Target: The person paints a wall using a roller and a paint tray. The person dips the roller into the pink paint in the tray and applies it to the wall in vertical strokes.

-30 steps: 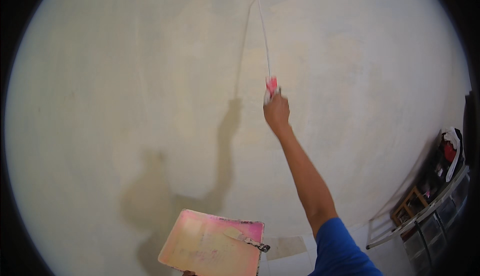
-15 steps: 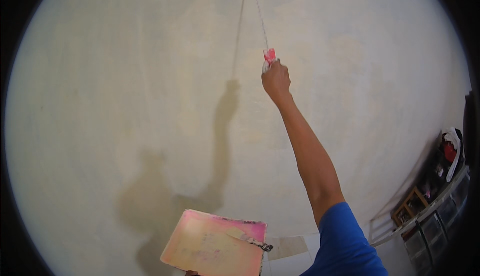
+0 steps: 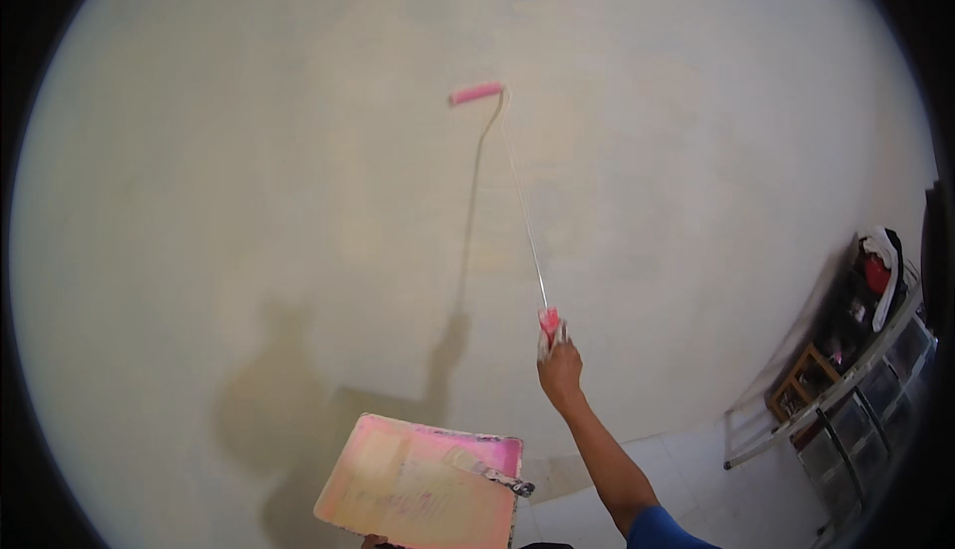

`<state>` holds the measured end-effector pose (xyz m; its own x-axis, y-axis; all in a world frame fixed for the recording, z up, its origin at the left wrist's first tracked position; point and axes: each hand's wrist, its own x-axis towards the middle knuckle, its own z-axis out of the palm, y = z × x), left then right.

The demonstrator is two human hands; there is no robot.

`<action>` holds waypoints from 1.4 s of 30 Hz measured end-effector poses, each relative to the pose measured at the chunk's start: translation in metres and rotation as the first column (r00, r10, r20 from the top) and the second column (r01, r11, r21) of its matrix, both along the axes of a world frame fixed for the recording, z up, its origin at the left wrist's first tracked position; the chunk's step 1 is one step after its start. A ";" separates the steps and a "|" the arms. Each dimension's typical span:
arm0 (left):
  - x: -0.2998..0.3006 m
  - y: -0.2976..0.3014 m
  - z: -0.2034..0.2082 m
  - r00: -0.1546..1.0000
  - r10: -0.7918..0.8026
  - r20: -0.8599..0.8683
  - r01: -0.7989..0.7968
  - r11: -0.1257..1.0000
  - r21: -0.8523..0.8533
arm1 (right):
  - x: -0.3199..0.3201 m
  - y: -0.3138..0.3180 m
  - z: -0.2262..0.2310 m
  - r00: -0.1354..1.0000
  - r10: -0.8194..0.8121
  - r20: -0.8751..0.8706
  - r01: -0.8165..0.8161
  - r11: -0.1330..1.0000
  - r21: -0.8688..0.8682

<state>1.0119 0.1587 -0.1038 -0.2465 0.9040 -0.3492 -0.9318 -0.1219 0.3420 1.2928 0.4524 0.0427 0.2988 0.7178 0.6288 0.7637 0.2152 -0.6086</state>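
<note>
My right hand [image 3: 561, 372] is closed round the red handle of a paint roller [image 3: 477, 94]. A long thin wire frame runs up from the handle to the pink sleeve, which lies against the pale wall [image 3: 298, 171]. At the bottom edge a paint tray [image 3: 348, 484], coated pink and cream, is held level by my left hand [image 3: 374, 541]. Only a bit of that hand's fingers shows, curled at the tray's near rim; the rest is hidden. Across the tray's right side lies a flat paint-smeared tool [image 3: 487, 471] with a dark-tipped handle, a brush or scraper, I cannot tell which.
At the right, a metal ladder-like frame [image 3: 846, 385] leans or lies near a dark piece of furniture with a wooden-framed piece [image 3: 804, 382] and white and red cloth [image 3: 879, 263]. Light floor tiles [image 3: 667, 469] meet the wall below. My shadow falls on the wall.
The roller has come down the wall, its pink sleeve now fully in view. My right hand has dropped with it and the arm is lower. The tray has hardly shifted.
</note>
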 end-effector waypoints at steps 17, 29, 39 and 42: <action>-0.044 0.009 -0.045 0.993 -0.113 0.039 0.113 0.994 0.011 | 0.067 0.014 0.020 0.997 -0.058 -0.052 0.069 0.966 0.251; -0.005 -0.001 -0.038 1.000 -0.013 -0.006 0.013 0.999 -0.034 | 0.046 0.072 0.278 0.994 -0.082 0.071 0.056 0.948 0.312; 0.024 -0.010 -0.042 0.997 0.069 0.030 -0.070 0.997 0.026 | 0.053 0.051 0.086 0.990 -0.085 0.110 0.068 0.986 0.151; 0.026 -0.014 -0.044 0.997 0.072 0.011 -0.072 0.997 0.004 | 0.060 0.023 0.003 0.992 -0.090 0.087 0.083 0.993 0.086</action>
